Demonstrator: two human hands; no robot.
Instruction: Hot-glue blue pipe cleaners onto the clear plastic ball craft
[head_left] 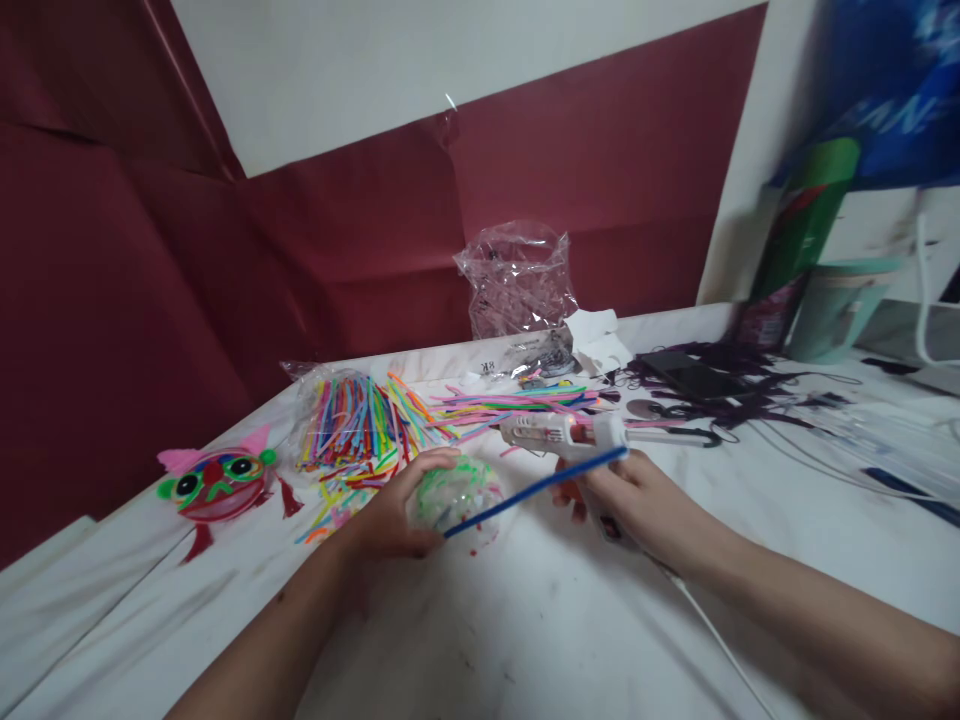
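My left hand (396, 515) is curled round a clear ball (459, 495) with green and red marks on it, held just above the white table (540, 620). My right hand (637, 495) grips a white glue gun (562, 432) whose nozzle points left, toward the ball. The same hand also holds a thin blue straw (536, 490) that slants down across the ball.
A heap of coloured straws (360, 420) lies behind the ball, some in a clear bag. A pink and red paper mask (217, 482) sits at the left. A crumpled clear bag (519, 280), purple strands (720, 385) and a teal cup (836, 310) stand further back.
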